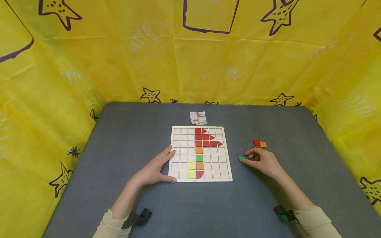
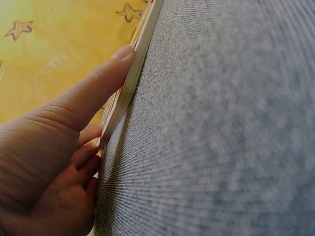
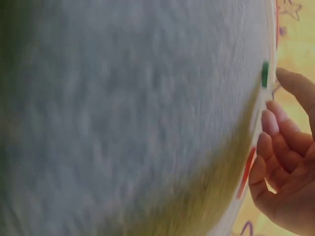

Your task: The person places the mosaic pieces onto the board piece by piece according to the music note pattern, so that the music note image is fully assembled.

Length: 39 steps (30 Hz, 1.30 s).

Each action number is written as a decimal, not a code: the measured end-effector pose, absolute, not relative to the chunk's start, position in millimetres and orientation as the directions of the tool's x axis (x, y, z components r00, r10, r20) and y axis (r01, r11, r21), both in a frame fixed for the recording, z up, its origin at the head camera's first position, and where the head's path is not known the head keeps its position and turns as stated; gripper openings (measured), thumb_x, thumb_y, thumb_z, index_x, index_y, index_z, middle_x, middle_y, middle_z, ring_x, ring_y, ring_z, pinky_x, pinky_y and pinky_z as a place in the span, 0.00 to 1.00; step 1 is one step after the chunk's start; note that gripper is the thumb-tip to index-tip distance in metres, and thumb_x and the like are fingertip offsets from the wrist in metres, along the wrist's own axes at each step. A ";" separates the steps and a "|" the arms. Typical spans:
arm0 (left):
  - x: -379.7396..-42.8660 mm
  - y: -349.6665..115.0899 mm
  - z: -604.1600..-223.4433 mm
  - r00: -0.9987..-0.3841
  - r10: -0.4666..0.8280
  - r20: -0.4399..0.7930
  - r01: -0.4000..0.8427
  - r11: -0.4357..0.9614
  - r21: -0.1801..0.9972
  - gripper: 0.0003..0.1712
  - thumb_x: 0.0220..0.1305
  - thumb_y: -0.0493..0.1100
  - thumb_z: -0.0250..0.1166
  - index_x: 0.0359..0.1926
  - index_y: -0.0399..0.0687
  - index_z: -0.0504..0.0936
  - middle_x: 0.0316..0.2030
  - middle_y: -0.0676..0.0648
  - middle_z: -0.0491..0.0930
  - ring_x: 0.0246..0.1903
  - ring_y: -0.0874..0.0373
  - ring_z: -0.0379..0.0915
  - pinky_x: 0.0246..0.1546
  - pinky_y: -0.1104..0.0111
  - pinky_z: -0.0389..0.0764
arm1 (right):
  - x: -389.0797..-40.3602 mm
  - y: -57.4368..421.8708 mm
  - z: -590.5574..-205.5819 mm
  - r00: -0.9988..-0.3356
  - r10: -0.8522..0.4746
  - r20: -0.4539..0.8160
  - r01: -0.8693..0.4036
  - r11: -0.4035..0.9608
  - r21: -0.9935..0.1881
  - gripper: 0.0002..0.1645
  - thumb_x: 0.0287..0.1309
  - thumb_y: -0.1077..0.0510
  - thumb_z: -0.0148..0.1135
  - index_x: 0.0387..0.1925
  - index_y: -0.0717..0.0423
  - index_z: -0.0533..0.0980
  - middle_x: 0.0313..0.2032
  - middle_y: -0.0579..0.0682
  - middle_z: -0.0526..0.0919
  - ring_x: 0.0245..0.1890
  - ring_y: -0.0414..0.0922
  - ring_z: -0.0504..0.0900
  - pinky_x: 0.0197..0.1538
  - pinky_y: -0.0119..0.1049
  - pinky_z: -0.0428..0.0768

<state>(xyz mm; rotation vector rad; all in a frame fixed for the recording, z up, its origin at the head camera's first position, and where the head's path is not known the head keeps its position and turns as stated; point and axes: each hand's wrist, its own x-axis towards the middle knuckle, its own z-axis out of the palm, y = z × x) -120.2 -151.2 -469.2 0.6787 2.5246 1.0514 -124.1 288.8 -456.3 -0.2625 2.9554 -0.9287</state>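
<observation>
A pale wooden grid board (image 1: 180,158) lies flat on the table, with red, orange, green, yellow and crimson tiles set in some of its squares. My left hand (image 1: 156,167) rests at its near left corner, thumb along the front edge and fingertips on the left side; the left wrist view shows that thumb (image 2: 93,86) against the rim. Right of the board lies a green quarter-round tile (image 1: 241,158). My right hand (image 1: 265,162) is over the table beside it, thumb tip at the tile, other fingers bent and apart from it. Whether the thumb touches it I cannot tell.
Loose red tiles (image 1: 256,142) and an orange square tile (image 1: 263,144) lie just beyond my right hand. A small printed pattern card (image 1: 198,118) sits behind the board. The grey table (image 1: 143,132) is surrounded by a yellow patterned cloth (image 1: 113,66).
</observation>
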 end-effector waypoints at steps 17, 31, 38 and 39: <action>-120.0 -152.1 -468.9 -0.836 0.533 -0.129 0.288 0.627 0.723 0.63 0.44 0.57 0.79 0.75 0.43 0.55 0.76 0.43 0.42 0.74 0.45 0.37 0.68 0.45 0.51 | -144.8 350.4 -457.6 -0.990 -0.057 0.130 -0.118 0.840 -0.530 0.21 0.58 0.58 0.69 0.51 0.63 0.78 0.39 0.57 0.80 0.28 0.39 0.73 0.31 0.36 0.71; -119.7 -150.9 -468.5 -0.837 0.535 -0.114 0.301 0.625 0.721 0.63 0.44 0.57 0.79 0.75 0.43 0.55 0.76 0.42 0.43 0.74 0.44 0.38 0.67 0.44 0.51 | -150.6 355.1 -454.7 -0.999 -0.013 0.052 -0.038 0.852 -0.522 0.20 0.58 0.50 0.69 0.44 0.62 0.81 0.36 0.56 0.82 0.28 0.44 0.73 0.32 0.39 0.70; -119.8 -150.7 -468.9 -0.837 0.535 -0.118 0.295 0.622 0.725 0.63 0.44 0.57 0.79 0.75 0.43 0.55 0.76 0.43 0.43 0.74 0.45 0.38 0.68 0.45 0.51 | -146.4 341.2 -452.6 -0.994 0.007 0.105 -0.051 0.839 -0.542 0.20 0.55 0.47 0.71 0.42 0.58 0.83 0.33 0.52 0.83 0.25 0.41 0.73 0.30 0.35 0.70; -119.9 -150.8 -469.3 -0.837 0.533 -0.122 0.292 0.624 0.725 0.63 0.44 0.57 0.79 0.75 0.43 0.55 0.76 0.43 0.43 0.74 0.45 0.37 0.68 0.45 0.51 | -146.0 336.6 -451.4 -0.994 0.008 0.109 -0.054 0.830 -0.555 0.20 0.55 0.47 0.71 0.42 0.57 0.83 0.33 0.52 0.83 0.26 0.41 0.74 0.30 0.34 0.70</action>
